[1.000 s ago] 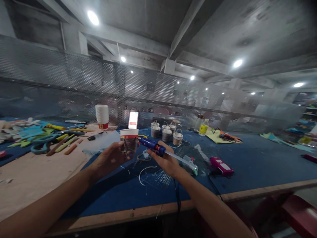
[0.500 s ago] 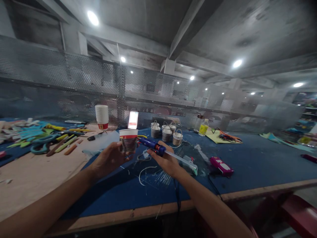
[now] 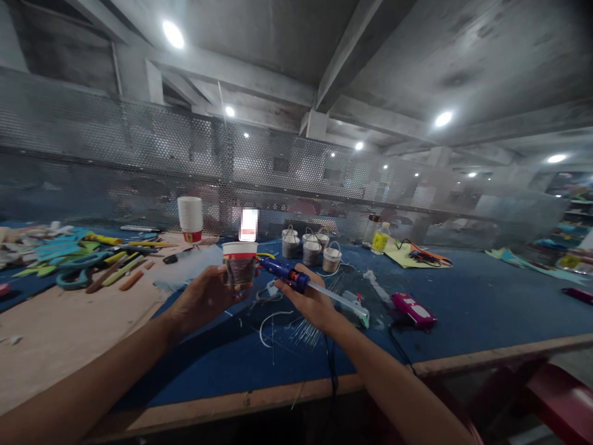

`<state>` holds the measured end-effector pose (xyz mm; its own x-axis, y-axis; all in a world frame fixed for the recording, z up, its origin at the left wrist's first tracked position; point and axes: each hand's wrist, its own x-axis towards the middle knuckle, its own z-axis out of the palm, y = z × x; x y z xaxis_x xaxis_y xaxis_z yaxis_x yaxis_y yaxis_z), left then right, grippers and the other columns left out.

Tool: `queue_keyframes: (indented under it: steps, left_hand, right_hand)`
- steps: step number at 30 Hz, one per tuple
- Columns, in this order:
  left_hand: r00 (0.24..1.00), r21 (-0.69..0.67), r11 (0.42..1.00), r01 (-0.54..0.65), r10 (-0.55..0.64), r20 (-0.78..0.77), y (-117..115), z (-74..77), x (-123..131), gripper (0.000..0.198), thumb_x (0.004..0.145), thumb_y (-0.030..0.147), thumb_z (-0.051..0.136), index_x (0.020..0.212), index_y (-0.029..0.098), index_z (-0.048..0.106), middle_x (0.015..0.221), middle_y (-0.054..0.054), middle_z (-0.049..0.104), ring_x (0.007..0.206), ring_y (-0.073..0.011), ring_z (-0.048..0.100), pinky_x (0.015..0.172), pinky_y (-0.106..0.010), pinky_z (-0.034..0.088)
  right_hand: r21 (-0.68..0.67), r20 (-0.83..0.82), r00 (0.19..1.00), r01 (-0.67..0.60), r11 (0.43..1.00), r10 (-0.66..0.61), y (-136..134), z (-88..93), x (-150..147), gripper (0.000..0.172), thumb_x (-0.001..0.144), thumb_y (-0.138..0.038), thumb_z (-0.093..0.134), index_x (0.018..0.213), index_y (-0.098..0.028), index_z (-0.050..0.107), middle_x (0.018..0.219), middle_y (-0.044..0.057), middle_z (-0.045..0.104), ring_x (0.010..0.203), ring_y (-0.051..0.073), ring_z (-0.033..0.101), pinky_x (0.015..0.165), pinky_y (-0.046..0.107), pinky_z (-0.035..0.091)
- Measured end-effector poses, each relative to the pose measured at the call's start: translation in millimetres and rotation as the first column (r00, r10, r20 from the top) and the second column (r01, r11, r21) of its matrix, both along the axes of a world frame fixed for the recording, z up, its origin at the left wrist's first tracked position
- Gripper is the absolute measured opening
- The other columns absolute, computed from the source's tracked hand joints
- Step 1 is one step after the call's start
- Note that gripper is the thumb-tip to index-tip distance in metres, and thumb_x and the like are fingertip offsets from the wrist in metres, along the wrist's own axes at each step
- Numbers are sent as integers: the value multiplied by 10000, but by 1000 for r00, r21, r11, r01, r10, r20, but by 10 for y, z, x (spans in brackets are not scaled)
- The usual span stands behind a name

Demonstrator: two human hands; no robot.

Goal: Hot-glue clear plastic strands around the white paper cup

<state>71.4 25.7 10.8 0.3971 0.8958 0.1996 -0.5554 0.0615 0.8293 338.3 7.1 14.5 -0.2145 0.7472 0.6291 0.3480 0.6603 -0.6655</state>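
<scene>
A paper cup [image 3: 239,264] with a red band and a brown wrapping round its lower part is held upright in my left hand [image 3: 206,298], above the blue table mat [image 3: 199,364]. My right hand [image 3: 309,301] is closed round a blue glue gun [image 3: 280,270], with a long clear glue stick [image 3: 331,294] coming out of its back. The gun's tip points left and is close to the cup's right side; whether they touch I cannot tell. Loose clear strands [image 3: 308,334] lie on the mat below my right hand.
Small wrapped cups with handles [image 3: 312,250] stand behind the glue gun. A stack of paper cups [image 3: 190,216], scissors [image 3: 78,272] and several sticks are on the left. To the right are a magenta device [image 3: 414,310], a yellow-labelled bottle [image 3: 380,240] and coloured sheets [image 3: 407,254].
Almost nothing differs. The cup and the glue gun keep the same places in my hands, and the view has shifted only very slightly.
</scene>
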Motion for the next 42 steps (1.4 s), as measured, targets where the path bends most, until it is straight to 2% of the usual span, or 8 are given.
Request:
queue_keyframes:
  steps: [14,21,25,28,30,32,35,42]
  left_hand:
    - [998,-24,1000,9,-11,-58,4,-19,-6,357,922,394,827,1210,185,849,1233,-104,862,1153,-296,752,973,-375,561]
    - [998,6,1000,24,-24,-53,41,-44,1,416,945,424,784,1278,178,824,1302,-126,842,1167,-286,759,964,-357,573]
    - [1000,-31,1000,-3,3,-23,13,4,16,360,946,341,782,1258,164,810,1230,-108,862,1050,-238,787,903,-318,598]
    - [999,-65,997,-31,30,-12,-23,47,26,304,953,282,782,1228,155,795,1154,-103,876,967,-222,801,838,-307,620]
    - [999,-79,996,-48,47,-22,-49,69,35,269,948,242,789,1195,133,786,1103,-112,880,904,-218,805,770,-296,626]
    - [998,-89,994,-61,59,-26,-68,80,44,260,933,200,803,1181,127,775,1076,-115,881,872,-213,806,735,-283,626]
    - [997,-94,993,-66,63,-32,-72,69,48,318,928,173,811,1239,126,760,1110,-117,877,921,-216,807,801,-292,636]
    - [997,-22,998,-58,57,-50,-16,-5,17,306,932,261,850,1218,156,820,1172,-107,868,988,-229,786,855,-309,616]
  right_hand:
    - [24,27,999,-37,999,37,-20,12,2,426,982,-555,727,778,-232,539,774,-23,537,729,151,537,640,257,427]
    - [-65,-98,992,-87,994,81,29,-3,41,384,967,-584,739,866,-219,682,773,7,643,656,167,566,611,293,467]
    - [-67,-27,995,99,993,-101,41,42,204,382,986,-598,702,925,-222,697,803,22,687,708,200,620,658,304,470]
    - [-54,282,891,385,921,-355,7,50,423,337,1006,-520,687,1158,-219,681,949,58,755,855,255,711,771,323,493]
    - [-21,456,781,488,873,-426,-21,-7,574,363,1033,-388,647,1331,-181,628,1164,131,772,1033,296,744,881,352,507]
    - [-3,608,657,564,826,-447,-44,-104,694,401,1017,-261,618,1398,-139,600,1374,198,707,1193,329,723,965,374,501]
    - [3,748,514,629,777,-419,-69,-253,787,418,1009,-227,580,1407,-107,610,1421,220,669,1286,355,687,1037,403,484]
    - [2,830,427,643,766,-360,-168,-283,790,425,1011,-252,541,1407,-132,638,1422,218,663,1348,365,621,1107,471,437]
